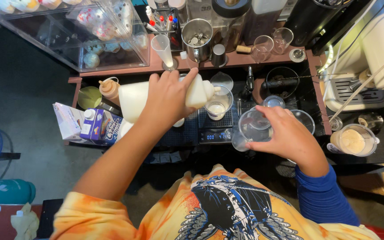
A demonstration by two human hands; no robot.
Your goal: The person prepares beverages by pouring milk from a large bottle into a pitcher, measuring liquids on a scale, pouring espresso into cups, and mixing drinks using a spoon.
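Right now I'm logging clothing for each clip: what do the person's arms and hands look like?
The left hand and forearm are bare, with a short orange tie-dye sleeve. The right hand is bare too, its arm in a blue sleeve. No gloves, rings or watch show.

The left hand grips a white plastic jug, tipped on its side with the spout over a clear cup holding white liquid. That cup stands on a small digital scale. The right hand holds an empty clear plastic cup tilted, just right of the scale; cartons sit at left.
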